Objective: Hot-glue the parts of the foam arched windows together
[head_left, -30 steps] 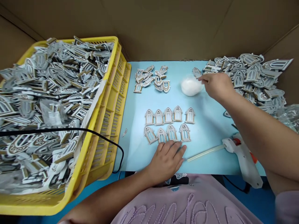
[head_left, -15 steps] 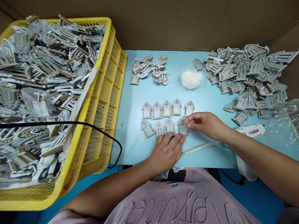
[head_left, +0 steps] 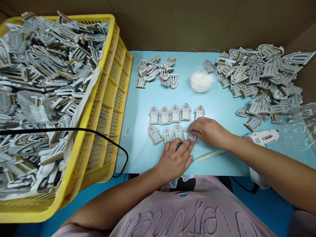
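Note:
Two rows of small arched window pieces (head_left: pixel 175 114) lie on the light-blue table (head_left: pixel 138 158). My left hand (head_left: pixel 174 161) rests palm down just below the lower row, fingers spread, its fingertips by the row's right-hand pieces. Over the rightmost piece of the lower row (head_left: pixel 193 137) is my right hand (head_left: pixel 206 131), with thumb and fingers pressed together. Whatever is between those fingertips is too small or hidden to name. A translucent stick (head_left: pixel 209 155) lies to the right of my left hand.
A yellow crate (head_left: pixel 112 82) full of similar pieces stands at the left, a black cable crossing it. White fluffy material (head_left: pixel 201 81) sits in a clear bowl behind the rows. At the right are a large pile (head_left: pixel 261 75), a white glue gun (head_left: pixel 264 137) and clear plastic (head_left: pixel 296 135).
My right hand has moved slightly left, and its fingers now cover the upper part of the rightmost lower piece. My left hand stays nearly in place. The view has shifted slightly.

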Tool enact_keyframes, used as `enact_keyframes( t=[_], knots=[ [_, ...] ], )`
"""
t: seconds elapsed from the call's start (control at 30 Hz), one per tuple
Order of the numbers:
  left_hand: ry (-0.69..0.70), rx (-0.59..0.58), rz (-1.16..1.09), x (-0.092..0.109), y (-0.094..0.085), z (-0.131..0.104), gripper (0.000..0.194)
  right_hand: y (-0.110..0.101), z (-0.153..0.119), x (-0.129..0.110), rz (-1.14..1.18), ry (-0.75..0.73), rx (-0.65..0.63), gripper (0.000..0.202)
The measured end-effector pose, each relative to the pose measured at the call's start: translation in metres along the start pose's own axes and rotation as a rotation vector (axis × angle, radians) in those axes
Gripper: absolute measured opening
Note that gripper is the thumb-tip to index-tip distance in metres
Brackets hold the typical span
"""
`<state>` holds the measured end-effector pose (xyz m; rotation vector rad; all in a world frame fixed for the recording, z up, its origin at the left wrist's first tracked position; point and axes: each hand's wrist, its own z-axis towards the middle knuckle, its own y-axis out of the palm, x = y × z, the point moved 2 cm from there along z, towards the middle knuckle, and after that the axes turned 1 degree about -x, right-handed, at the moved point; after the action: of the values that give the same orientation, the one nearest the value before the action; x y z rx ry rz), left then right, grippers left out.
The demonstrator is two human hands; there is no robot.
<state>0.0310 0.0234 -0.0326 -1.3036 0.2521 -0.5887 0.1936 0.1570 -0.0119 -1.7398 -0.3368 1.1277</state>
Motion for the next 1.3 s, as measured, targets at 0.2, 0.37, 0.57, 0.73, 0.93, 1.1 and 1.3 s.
enact_keyframes(
  t=[0.2,0.37,0.57,0.73,0.93,1.1,1.3],
  knots=[
    [0.004,-0.001,0.005,0.0,0.0,0.0,0.048,0.003,-0.004,0.002,-0.015,-0.091,0.058,0.005],
    [0.006,0.003,0.009,0.0,-0.002,0.001,0.047,0.008,-0.006,0.006,-0.028,-0.104,0.121,0.006],
    [0.008,-0.002,-0.014,0.0,-0.002,0.001,0.048,0.01,-0.009,0.01,-0.07,-0.063,0.167,0.015],
    [0.01,0.002,-0.023,0.0,-0.001,0.001,0.048,0.014,-0.017,0.007,-0.1,-0.03,0.196,0.017],
    [0.005,0.006,-0.021,0.0,-0.001,0.001,0.046,-0.052,0.009,0.028,-0.178,0.183,0.422,0.03],
    [0.009,0.042,-0.01,0.001,-0.001,0.0,0.046,-0.111,0.066,0.095,-0.276,0.425,0.5,0.048],
    [0.013,0.063,-0.038,-0.001,0.001,-0.003,0.045,-0.108,0.106,0.132,-0.258,0.552,0.38,0.03]
  ],
)
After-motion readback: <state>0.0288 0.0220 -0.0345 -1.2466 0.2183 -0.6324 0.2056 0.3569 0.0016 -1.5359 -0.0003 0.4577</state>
